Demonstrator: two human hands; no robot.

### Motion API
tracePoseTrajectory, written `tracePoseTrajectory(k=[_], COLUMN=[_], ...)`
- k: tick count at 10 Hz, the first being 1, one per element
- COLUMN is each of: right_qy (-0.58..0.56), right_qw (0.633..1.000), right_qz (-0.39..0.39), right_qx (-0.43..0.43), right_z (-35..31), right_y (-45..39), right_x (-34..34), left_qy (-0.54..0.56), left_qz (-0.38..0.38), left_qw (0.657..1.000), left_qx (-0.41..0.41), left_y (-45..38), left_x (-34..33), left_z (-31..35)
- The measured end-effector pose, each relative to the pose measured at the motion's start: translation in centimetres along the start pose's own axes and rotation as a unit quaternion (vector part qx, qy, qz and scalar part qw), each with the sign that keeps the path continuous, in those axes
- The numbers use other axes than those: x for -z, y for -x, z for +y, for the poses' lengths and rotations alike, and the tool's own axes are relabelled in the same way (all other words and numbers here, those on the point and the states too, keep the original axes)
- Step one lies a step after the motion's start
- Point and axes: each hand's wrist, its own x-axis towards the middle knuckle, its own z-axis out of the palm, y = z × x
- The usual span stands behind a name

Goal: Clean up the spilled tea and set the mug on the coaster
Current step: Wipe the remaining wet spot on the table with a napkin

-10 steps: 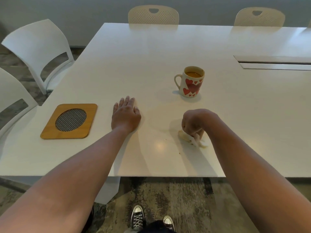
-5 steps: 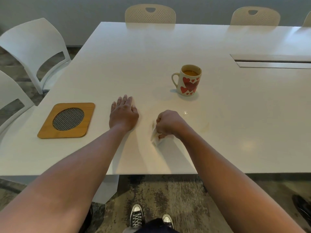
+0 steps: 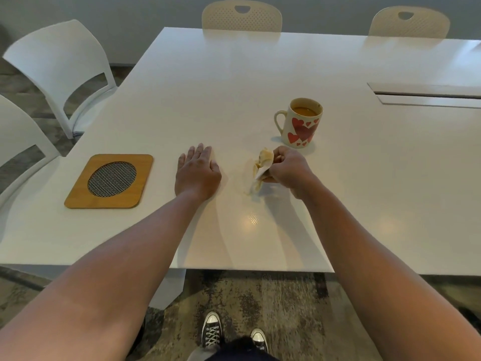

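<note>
Right hand (image 3: 286, 170) clenched around a crumpled, tea-stained tissue (image 3: 263, 165), fingers (image 3: 277, 156) curled tight over the wad, loose tail of paper trailing down to the table (image 3: 260, 74) at 7 o'clock of the fist. Left hand (image 3: 196, 175) laid flat on the bare tabletop, fingers (image 3: 200, 152) straight and together, grasping nothing, thumb splayed toward 3 o'clock.

Heart-patterned mug (image 3: 302, 123) upright at 1 o'clock of the right hand, near it but apart, handle turned to 9 o'clock, tea high inside. Bamboo coaster (image 3: 109, 181) with mesh centre lying at 9 o'clock of the left hand, well apart from the mug.

Likely trouble from here:
1. Knuckles or forearm clipping the mug during a wiping stroke toward 12 o'clock, slopping more tea over the rim
2. Sodden tissue smearing or dripping rather than absorbing, given the yellow stain already through it; faint sheen on the table near 7 o'clock of the wad possibly residue, hard to tell from glare
3. Full mug carried across toward 9 o'clock spilling on the way to the coaster if tilted or hurried
</note>
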Motion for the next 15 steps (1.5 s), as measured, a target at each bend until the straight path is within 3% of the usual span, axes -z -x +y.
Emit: tracePoseTrajectory(k=[2, 3, 6, 8, 9, 10, 12, 13, 15], right_qy=[0.207, 0.248, 0.439, 0.442, 0.395, 0.353, 0.419, 0.459, 0.405], right_qw=[0.971, 0.959, 0.879, 0.868, 0.884, 0.898, 0.862, 0.858, 0.897], right_qz=[0.057, 0.065, 0.011, 0.019, -0.009, -0.074, -0.176, -0.142, 0.085], right_qx=[0.107, 0.121, 0.188, 0.224, 0.249, 0.254, 0.225, 0.182, 0.155], right_z=[1.4, 1.4, 0.9, 1.2, 1.3, 0.9, 0.0, 0.0, 2.0], right_y=[0.4, 0.5, 0.4, 0.5, 0.9, 1.4, 1.3, 0.2, -2.3], right_x=[0.3, 0.3, -1.8, -2.7, -3.2, -3.8, -2.2, 0.1, 2.2], left_qy=[0.003, 0.002, 0.001, 0.001, 0.002, 0.000, 0.002, 0.006, 0.003], left_qz=[-0.001, 0.000, 0.002, 0.002, 0.002, 0.004, 0.002, 0.002, 0.005], left_qw=[1.000, 1.000, 1.000, 1.000, 1.000, 1.000, 1.000, 1.000, 1.000], left_qx=[0.002, 0.001, 0.003, 0.003, 0.001, -0.002, -0.004, 0.001, 0.000], left_y=[0.0, 0.0, 0.0, 0.0, 0.0, 0.0, 0.0, 0.0, 0.1], left_x=[0.0, 0.0, 0.0, 0.0, -0.1, -0.1, 0.0, 0.0, 0.1], left_z=[0.0, 0.0, 0.1, 0.1, 0.0, 0.0, 0.0, 0.0, 0.1])
